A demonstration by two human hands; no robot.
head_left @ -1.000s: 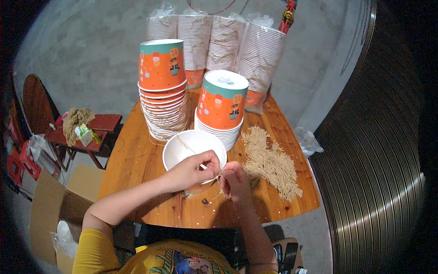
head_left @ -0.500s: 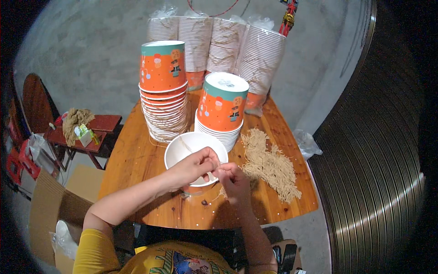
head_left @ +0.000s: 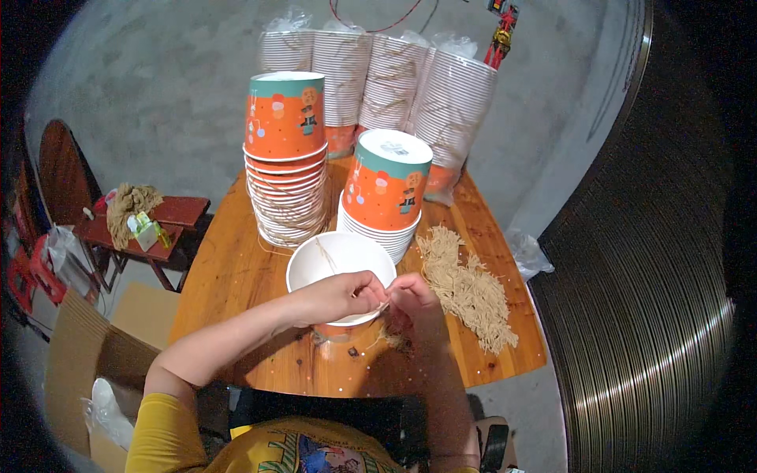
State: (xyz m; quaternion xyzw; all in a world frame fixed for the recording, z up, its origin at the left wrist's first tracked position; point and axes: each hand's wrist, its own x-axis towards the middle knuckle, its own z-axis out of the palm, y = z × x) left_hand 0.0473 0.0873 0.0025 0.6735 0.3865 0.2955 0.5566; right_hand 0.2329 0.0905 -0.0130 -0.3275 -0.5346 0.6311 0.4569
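Note:
A white-lined paper tub (head_left: 319,272) lies in front of me with its opening tilted up. Pinched fingers of my left hand (head_left: 347,298) meet those of my right hand (head_left: 414,303) over its near right rim. Both grip a thin tan string (head_left: 325,254), part of which shows inside the tub. Loose string ends hang under my right hand. Just right of the tub spreads a pile of cut tan strings (head_left: 473,296). Behind it stand an upside-down stack of orange and green tubs (head_left: 386,189) and a taller stack with strings (head_left: 285,118).
Tall bagged stacks of tubs (head_left: 453,102) line the back of the wooden table (head_left: 260,347). A ribbed metal shutter (head_left: 654,299) rises at the right. To the left are a red bench (head_left: 177,211) with cloth on it and an opened cardboard box (head_left: 87,355).
Both hands have shifted slightly right along the tub's rim, still pinched together. My right hand has turned, with its fingers raised a little. The view has moved slightly.

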